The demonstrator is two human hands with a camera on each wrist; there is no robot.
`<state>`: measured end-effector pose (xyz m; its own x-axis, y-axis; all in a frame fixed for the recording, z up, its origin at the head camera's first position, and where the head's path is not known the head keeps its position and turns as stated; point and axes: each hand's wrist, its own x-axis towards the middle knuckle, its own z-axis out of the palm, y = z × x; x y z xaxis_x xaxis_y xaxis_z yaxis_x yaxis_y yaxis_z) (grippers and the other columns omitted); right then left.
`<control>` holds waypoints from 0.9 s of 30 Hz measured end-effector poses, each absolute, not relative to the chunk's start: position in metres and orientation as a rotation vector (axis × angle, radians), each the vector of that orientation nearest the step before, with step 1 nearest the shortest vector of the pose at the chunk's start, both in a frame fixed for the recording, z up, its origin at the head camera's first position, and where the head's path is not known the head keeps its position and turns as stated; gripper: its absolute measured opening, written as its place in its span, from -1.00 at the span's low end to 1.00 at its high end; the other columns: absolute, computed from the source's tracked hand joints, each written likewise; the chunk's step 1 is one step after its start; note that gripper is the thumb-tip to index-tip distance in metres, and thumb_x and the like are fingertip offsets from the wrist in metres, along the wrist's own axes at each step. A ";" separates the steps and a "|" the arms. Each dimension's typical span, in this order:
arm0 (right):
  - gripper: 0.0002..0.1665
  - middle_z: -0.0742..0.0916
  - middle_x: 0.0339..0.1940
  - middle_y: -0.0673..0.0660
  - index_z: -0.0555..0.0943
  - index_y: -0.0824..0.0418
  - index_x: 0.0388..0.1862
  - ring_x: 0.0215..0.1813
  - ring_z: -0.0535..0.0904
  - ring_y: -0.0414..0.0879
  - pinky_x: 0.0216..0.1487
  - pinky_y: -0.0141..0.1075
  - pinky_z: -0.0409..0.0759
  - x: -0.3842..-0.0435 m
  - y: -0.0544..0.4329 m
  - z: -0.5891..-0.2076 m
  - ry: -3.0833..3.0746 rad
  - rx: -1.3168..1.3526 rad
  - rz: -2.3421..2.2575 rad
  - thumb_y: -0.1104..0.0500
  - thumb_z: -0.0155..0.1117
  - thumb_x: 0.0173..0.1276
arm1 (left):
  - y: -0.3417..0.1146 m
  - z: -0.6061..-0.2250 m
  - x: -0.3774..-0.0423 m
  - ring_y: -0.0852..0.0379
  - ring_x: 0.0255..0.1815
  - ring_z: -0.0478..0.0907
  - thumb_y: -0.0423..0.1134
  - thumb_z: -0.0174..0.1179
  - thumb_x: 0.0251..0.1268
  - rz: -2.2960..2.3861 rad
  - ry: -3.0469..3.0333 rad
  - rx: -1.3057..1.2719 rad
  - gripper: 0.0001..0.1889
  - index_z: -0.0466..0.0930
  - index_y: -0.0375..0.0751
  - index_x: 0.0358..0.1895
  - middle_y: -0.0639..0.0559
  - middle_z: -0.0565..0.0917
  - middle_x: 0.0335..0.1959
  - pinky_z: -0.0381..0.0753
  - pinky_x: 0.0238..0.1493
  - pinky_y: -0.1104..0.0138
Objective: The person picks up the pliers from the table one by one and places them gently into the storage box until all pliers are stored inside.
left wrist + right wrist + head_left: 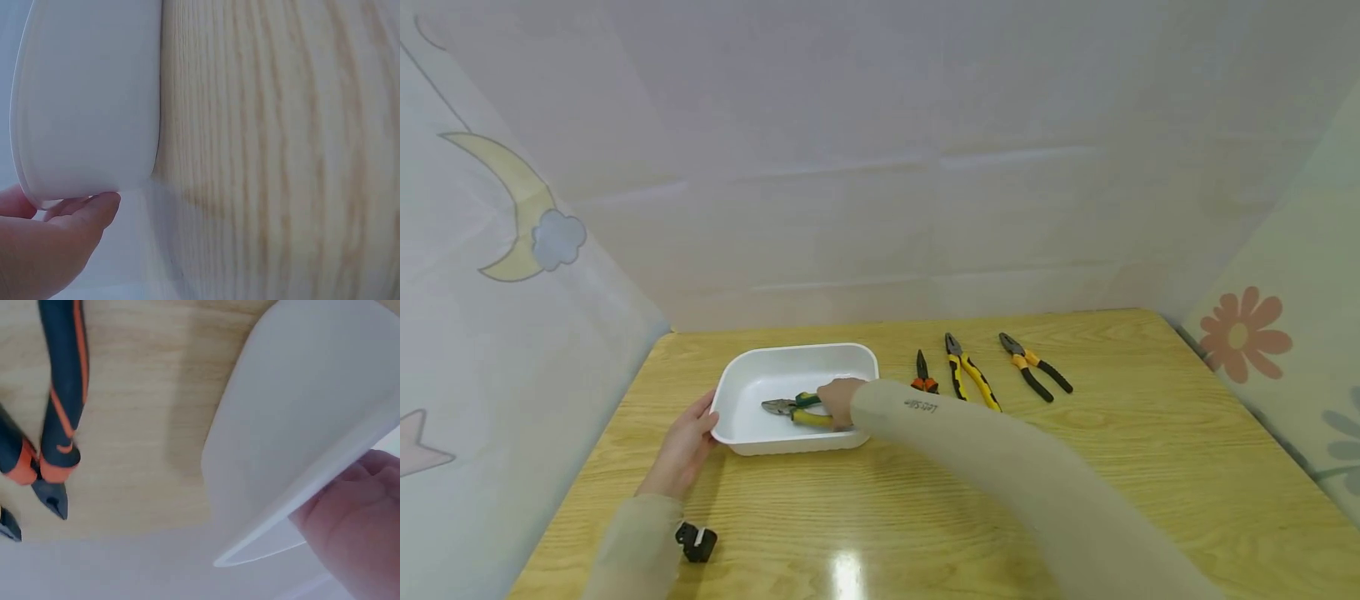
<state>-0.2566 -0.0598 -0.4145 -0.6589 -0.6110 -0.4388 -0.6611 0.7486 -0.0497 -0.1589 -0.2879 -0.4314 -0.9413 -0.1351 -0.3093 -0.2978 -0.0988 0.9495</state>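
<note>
A white plastic basin stands at the left of the table. Its left end is gripped by my left hand, thumb at the rim and fingers against the outer wall. In the left wrist view the fingers curl in under the rim. Inside the basin lie pliers with green and yellow handles, jaws pointing left. My right hand reaches over the right rim and holds these handles near their ends. In the right wrist view the basin wall hides its fingertips.
Right of the basin lie orange-and-black needle-nose pliers, yellow-and-black pliers and pliers with orange-and-black handles. A small black object is by the left wrist. A pale fabric wall rises behind the wooden table.
</note>
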 end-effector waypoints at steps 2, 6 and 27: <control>-0.64 0.64 -0.28 -0.05 0.52 0.07 -0.04 -0.24 0.52 -0.20 -0.14 -0.35 0.57 -0.260 -0.059 -0.419 2.540 -1.015 0.290 0.06 0.43 0.25 | -0.287 -0.431 -0.159 -0.06 0.54 -0.19 -0.42 -0.43 0.59 2.199 2.028 -0.494 -0.44 -0.33 -0.31 0.54 -0.15 -0.25 0.57 -0.06 0.49 0.11; -0.64 0.66 -0.22 -0.03 0.53 0.03 -0.01 -0.22 0.53 -0.19 -0.12 -0.35 0.58 -0.266 -0.057 -0.427 2.557 -1.071 0.454 0.06 0.42 0.26 | -0.286 -0.430 -0.159 -0.05 0.55 -0.19 -0.42 -0.43 0.59 2.204 2.025 -0.498 -0.44 -0.33 -0.31 0.54 -0.14 -0.25 0.57 -0.06 0.49 0.12; -0.28 0.45 0.41 0.16 0.28 0.25 0.47 0.42 0.31 0.02 0.40 -0.21 0.27 -0.250 -0.020 -0.389 2.511 -1.023 -0.313 0.09 0.25 0.42 | -0.283 -0.428 -0.158 -0.05 0.54 -0.18 -0.43 -0.47 0.58 2.219 2.020 -0.495 -0.45 -0.35 -0.32 0.54 -0.16 -0.24 0.56 -0.06 0.49 0.11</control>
